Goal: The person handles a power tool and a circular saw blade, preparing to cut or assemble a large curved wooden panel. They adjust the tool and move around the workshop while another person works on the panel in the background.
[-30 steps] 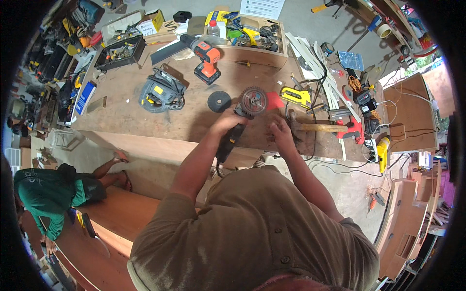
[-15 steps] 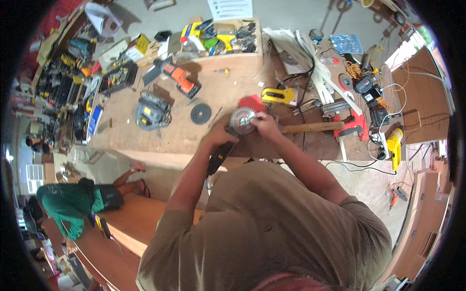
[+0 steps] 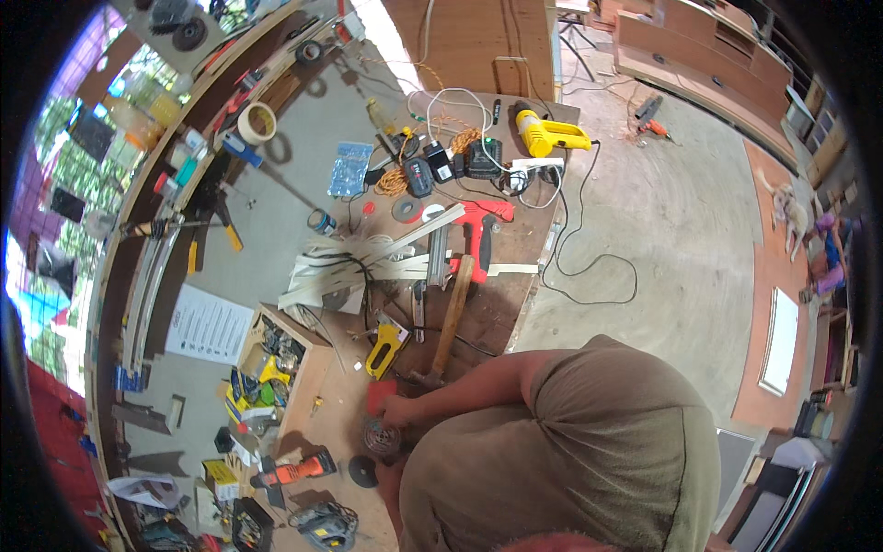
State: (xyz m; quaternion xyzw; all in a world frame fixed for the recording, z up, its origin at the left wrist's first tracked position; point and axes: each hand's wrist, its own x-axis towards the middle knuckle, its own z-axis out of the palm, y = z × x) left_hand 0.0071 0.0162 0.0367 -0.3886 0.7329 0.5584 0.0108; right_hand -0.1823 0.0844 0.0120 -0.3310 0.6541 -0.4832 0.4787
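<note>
I note a hammer [image 3: 448,322], yellow tool [image 3: 384,350] and black disc [image 3: 362,471] crowding the table [image 3: 501,276] beside the angle grinder [image 3: 380,439]. My right hand [image 3: 399,411] rests above it, fingers curled; my shoulder hides the left hand's fingers.

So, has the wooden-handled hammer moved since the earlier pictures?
No. The hammer lies beside the yellow tool as before; only the camera turned.

hands: right [image 3: 397,411] closed, arm bent | left mostly hidden
</note>
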